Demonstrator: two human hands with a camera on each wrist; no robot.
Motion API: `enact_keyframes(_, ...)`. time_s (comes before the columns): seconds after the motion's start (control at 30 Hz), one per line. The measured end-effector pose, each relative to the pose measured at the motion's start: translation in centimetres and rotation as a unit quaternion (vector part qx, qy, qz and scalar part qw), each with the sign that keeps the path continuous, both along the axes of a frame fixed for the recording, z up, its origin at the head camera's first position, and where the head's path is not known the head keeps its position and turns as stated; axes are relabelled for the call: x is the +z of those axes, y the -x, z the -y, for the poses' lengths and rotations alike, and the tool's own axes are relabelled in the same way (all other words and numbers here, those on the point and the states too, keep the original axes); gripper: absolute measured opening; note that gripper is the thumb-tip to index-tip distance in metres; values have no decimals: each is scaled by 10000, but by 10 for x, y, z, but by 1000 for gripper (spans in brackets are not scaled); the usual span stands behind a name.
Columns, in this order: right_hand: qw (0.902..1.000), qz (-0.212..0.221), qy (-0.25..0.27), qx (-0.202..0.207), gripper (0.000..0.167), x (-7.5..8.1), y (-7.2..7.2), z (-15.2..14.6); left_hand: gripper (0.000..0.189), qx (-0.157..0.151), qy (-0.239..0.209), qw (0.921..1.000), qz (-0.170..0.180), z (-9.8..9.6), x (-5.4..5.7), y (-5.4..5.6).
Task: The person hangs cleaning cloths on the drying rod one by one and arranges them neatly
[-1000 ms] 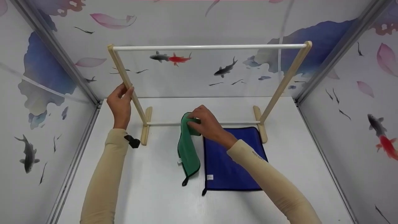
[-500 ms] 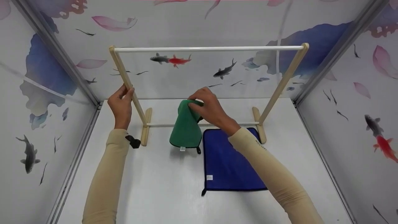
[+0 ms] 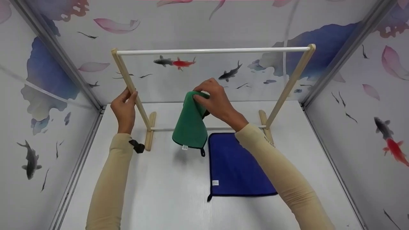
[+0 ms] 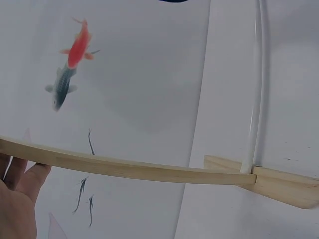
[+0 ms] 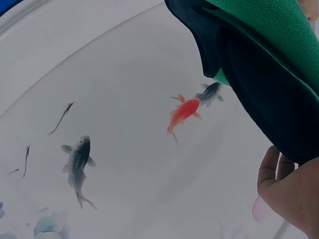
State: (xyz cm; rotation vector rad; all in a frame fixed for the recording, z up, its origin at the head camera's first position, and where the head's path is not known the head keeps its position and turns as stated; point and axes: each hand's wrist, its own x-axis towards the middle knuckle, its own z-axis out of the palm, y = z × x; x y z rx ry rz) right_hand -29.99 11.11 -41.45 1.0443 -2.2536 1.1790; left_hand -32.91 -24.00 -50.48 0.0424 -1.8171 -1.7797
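Observation:
In the head view my right hand (image 3: 217, 102) pinches the upper part of a green cloth (image 3: 190, 124). The cloth hangs folded over, with its black-edged lower end, white tag and small loop above the white surface. The right wrist view shows the dark inner side of the same cloth (image 5: 269, 94) above my fingers. On the other side, my left hand (image 3: 124, 110) holds the left wooden post (image 3: 123, 68) of a drying rack between thumb and fingers. The rack's white top rod (image 3: 211, 51) is bare. Beneath my right forearm a blue cloth (image 3: 236, 166) lies flat, partly covered.
A lower white rod (image 3: 163, 129) joins the rack's wooden feet (image 3: 149, 131). White panels with printed fish and petals enclose the surface at the back (image 3: 204, 28) and both sides. The blue cloth lies in front of the rack's right half.
My right hand has risen toward the top rod, lifting the green cloth so its lower end hangs higher. The left hand keeps its hold on the post, and the blue cloth stays put.

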Motion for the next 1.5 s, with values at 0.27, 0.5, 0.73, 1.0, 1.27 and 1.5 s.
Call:
enact_keyframes(0.27,9999,72,24,-94,15,16,5,5,39,-88,67,9999,84,1,2,-2)
enact_keyframes(0.5,9999,82,-4,-90,15,25,9,9,37,-68,37,10000,-53,1,2,-2)
enact_keyframes(0.73,9999,46,70,-117,16,35,14,11,35,22,146,9999,-70,0,3,-2)
enact_keyframes(1.0,9998,56,51,-183,16,51,19,17,37,24,175,9998,64,0,1,-1)
enact_keyframes(1.27,9994,105,91,-307,16,63,22,20,38,26,150,9998,143,-1,-2,1)
enact_keyframes(1.5,9994,25,137,-313,17,68,25,23,37,58,140,9999,19,-4,8,-5)
